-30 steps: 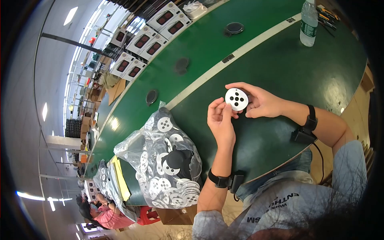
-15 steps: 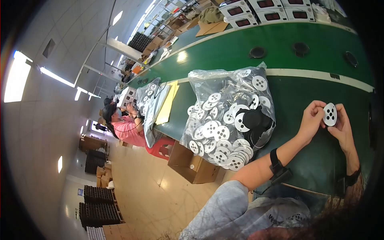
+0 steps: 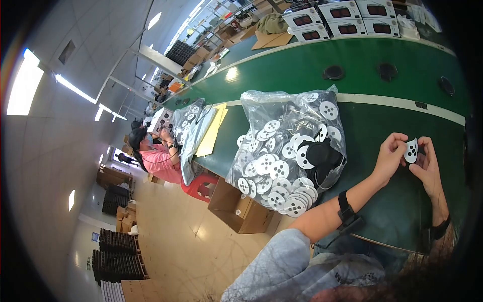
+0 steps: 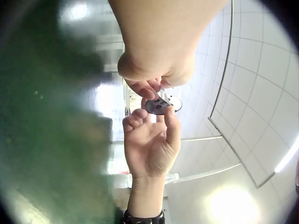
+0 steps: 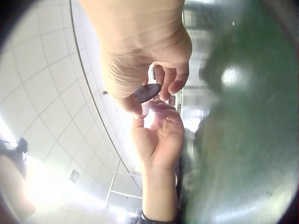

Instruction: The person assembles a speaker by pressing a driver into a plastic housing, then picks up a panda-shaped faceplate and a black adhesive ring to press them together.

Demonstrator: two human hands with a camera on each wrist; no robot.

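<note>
My hands meet over the dark green table [image 3: 370, 126], at the right of the head view. Between them is a small round disc [image 3: 411, 152] with a white face and several black spots; its upper edge now looks bent. In the left wrist view the dark disc [image 4: 156, 107] has a thin white layer [image 4: 163, 94] lifting from it. My left hand [image 3: 390, 158] pinches that layer between thumb and fingers. The right hand [image 3: 427, 168] grips the disc by its rim, thumb on one side and fingers on the other.
Left of my hands stands a clear plastic bag [image 3: 257, 104] full of similar white discs and black pieces. A cardboard box [image 3: 226, 209] is below the table edge. Black round pads [image 3: 333, 72] lie on the green belt [image 3: 282, 65]. A person in pink [image 3: 160, 165] works further left.
The head view has swung left, so the hands show further right. The disc's face, flat and round before, is now tilted and bent at its upper edge as the white layer lifts.
</note>
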